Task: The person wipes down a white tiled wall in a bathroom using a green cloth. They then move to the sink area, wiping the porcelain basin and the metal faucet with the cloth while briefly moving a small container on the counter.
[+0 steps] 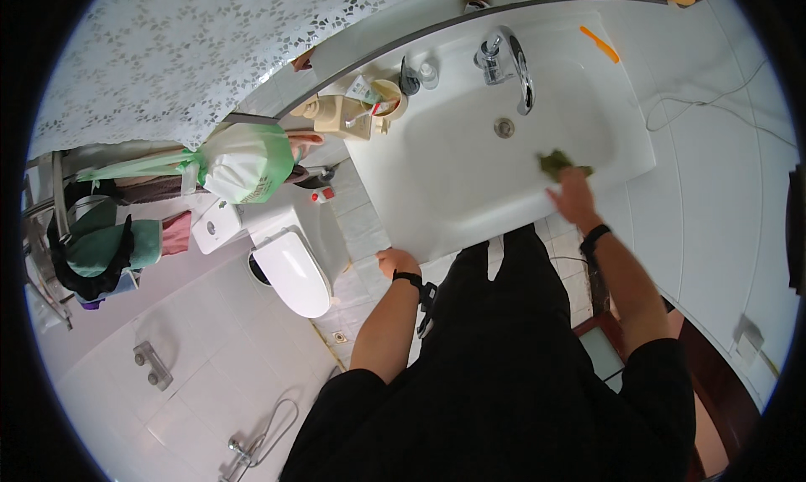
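Note:
My right hand (575, 196) presses a dark green cloth or scouring pad (556, 162), blurred by motion, at the inner front right of a white washbasin (441, 186). My left hand (399, 263) is by the basin's front left corner with its fingers curled; whether it grips the rim is hard to see. A chrome faucet (524, 72) rises at the back of the basin, its spout above the metal drain (504, 128). An orange comb or razor-like stick (599, 43) lies on the basin's back right corner.
A beige pump bottle (343, 118), a cup (391, 91) with a toothbrush and tube, and a small clear bottle (429, 76) crowd the basin's back left corner. Left of the basin stand a white toilet (293, 274) and a hanging plastic bag (252, 164). A cable (699, 103) runs along the right.

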`<state>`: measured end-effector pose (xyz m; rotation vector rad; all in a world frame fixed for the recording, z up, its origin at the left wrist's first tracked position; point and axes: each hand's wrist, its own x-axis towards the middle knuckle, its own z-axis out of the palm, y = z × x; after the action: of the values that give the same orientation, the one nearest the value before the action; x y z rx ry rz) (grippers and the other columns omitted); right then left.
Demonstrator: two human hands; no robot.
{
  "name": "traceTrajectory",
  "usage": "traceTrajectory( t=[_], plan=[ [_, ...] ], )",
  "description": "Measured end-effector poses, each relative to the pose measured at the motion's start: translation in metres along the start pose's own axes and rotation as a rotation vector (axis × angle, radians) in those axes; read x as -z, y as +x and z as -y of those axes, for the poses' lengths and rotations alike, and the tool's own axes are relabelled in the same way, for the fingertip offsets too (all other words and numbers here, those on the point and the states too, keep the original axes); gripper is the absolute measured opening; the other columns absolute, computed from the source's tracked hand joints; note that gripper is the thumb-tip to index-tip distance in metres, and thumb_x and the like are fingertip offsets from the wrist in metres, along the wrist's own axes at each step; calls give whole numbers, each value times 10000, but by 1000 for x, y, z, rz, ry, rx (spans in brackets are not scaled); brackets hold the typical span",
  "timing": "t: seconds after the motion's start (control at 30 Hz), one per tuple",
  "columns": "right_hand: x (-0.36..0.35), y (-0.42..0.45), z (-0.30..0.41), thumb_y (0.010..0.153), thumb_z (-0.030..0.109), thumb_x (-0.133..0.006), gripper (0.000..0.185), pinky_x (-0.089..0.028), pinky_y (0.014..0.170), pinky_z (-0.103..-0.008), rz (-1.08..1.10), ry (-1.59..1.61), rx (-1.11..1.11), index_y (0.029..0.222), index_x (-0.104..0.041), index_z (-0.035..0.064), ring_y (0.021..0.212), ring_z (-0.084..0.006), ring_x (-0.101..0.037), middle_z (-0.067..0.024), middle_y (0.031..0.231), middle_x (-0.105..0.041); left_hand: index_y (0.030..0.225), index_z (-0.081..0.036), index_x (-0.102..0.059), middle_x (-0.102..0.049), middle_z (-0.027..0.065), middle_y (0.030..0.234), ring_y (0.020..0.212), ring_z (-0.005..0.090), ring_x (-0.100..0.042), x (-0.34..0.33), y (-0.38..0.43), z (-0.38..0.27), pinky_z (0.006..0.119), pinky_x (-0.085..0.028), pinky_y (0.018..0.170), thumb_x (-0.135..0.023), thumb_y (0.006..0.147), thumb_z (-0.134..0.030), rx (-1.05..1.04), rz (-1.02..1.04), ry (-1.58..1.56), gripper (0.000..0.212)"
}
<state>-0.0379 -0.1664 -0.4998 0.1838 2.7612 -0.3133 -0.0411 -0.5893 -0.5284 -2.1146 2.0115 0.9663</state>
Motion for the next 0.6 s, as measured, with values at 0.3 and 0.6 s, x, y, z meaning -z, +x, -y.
traceTrajectory(
  t=[0.3,0.6],
  plan=[
    [-31,90,-29,991,611,-348,802,-280,1162,-468,521,-20,50,1326,-488,-104,1386,-421,-359,-299,1445,-431,988,-20,-724,-718,210,1032,936,423,-676,2,2,1,482,-544,829,-308,983,-378,13,-52,-84,548],
    [-51,20,231,976,616,-399,880,-200,1213,-431,528,239,290,1447,-336,-124,1466,-418,-238,-316,1524,-323,869,-43,-753,-728,206,910,856,427,-676,-9,10,6,511,-538,775,-314,1010,-381,-56,-135,41,571]
  ],
)
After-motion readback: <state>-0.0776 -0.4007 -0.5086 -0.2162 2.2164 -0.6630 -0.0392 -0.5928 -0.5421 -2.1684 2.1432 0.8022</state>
